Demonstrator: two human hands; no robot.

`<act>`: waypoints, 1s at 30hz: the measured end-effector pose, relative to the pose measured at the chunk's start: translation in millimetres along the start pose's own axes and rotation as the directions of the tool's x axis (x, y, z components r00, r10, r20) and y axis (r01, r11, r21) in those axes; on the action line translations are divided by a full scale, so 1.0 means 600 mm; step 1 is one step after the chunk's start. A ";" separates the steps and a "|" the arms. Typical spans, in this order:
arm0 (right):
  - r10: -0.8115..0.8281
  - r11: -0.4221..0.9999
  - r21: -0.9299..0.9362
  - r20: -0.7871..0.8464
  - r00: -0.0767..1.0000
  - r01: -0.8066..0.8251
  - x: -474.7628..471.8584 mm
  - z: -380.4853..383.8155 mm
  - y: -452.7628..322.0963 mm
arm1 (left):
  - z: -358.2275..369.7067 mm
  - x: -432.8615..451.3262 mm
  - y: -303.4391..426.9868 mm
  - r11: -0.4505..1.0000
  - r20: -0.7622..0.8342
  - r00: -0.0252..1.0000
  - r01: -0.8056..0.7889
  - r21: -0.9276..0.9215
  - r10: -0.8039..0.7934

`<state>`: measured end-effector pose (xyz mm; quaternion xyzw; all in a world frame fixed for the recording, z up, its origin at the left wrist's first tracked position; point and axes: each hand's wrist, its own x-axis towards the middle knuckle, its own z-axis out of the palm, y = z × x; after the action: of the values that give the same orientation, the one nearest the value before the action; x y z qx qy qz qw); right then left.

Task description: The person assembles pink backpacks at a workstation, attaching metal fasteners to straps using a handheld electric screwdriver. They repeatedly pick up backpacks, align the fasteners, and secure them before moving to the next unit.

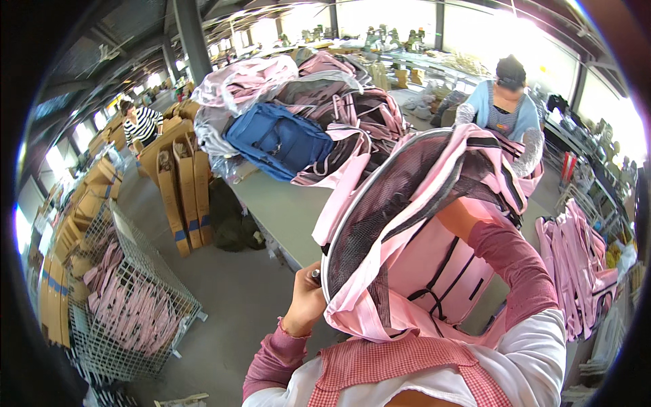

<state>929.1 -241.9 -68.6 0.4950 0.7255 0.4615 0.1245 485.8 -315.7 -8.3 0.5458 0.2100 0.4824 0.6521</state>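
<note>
A pink fabric cover with black mesh panels (pixel 402 203) stands in front of me, its curved rim edged in white piping. My left hand (pixel 306 299) grips the rim at its lower left, where the end of a metal rod (pixel 316 273) shows by the thumb. My right hand (pixel 454 217) reaches inside the cover; its fingers are hidden behind the folded fabric and mesh. Inside, a pink panel (pixel 407 262) carries black straps (pixel 443 264) and a loose black cord (pixel 430 300).
On the grey table (pixel 274 213) lie a blue fabric bag (pixel 279 140) and a heap of pink and mesh covers (pixel 351 102). A co-worker (pixel 501 102) stands across at right, another person (pixel 140 122) at left. Cartons (pixel 185 198), a wire cage (pixel 147 285) and hanging pink covers (pixel 574 269) flank me.
</note>
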 end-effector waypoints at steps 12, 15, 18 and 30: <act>-0.361 -0.395 0.779 0.355 0.862 -0.487 -0.022 -0.205 -0.265 | -0.003 0.000 -0.035 0.997 -0.051 0.998 0.021 -0.080 -0.025; -0.278 -0.730 0.464 0.469 0.838 -0.502 -0.070 -0.211 -0.209 | -0.009 -0.008 -0.021 0.994 -0.071 0.996 0.042 -0.097 -0.049; -0.416 -0.430 0.366 0.731 0.541 -0.825 -0.252 -0.109 -0.235 | -0.014 -0.010 -0.025 0.991 -0.051 0.995 0.077 -0.114 -0.083; -0.474 -0.639 -0.102 0.833 0.286 -0.763 -0.218 -0.132 -0.315 | -0.002 -0.002 -0.042 0.994 -0.042 0.999 0.000 -0.106 -0.004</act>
<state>827.3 -410.2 -211.8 0.6850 0.2073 -0.6350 -0.2908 494.4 -314.9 -31.8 0.4999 0.1985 0.5037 0.6760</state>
